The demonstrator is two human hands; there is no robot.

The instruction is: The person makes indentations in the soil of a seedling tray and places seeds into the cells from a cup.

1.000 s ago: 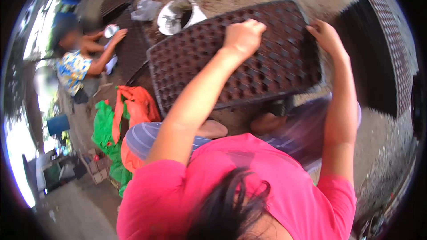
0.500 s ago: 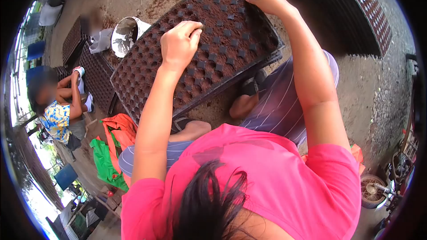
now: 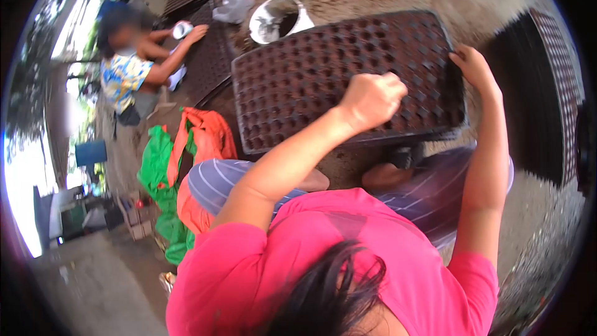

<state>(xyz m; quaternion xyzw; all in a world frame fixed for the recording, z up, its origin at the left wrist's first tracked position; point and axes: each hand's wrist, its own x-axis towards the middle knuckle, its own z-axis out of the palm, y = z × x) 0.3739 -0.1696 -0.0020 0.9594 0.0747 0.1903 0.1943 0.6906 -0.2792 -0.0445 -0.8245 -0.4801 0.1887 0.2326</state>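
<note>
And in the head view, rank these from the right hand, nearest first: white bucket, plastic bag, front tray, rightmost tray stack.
1. Front tray: edge beside right hand.
2. Rightmost tray stack: right side.
3. White bucket: beyond tray, leftward.
4. Plastic bag: left of bucket.

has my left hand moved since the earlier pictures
Yes: against the tray, your left hand is now nearer the edge closest to your body.

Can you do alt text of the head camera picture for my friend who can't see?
Someone in a pink shirt has their left hand over a dark tray of little pockets with brown soil, right hand at its right edge. Beyond is a white bucket; another person is at the left near other trays, and stacked trays are at the right.
</note>
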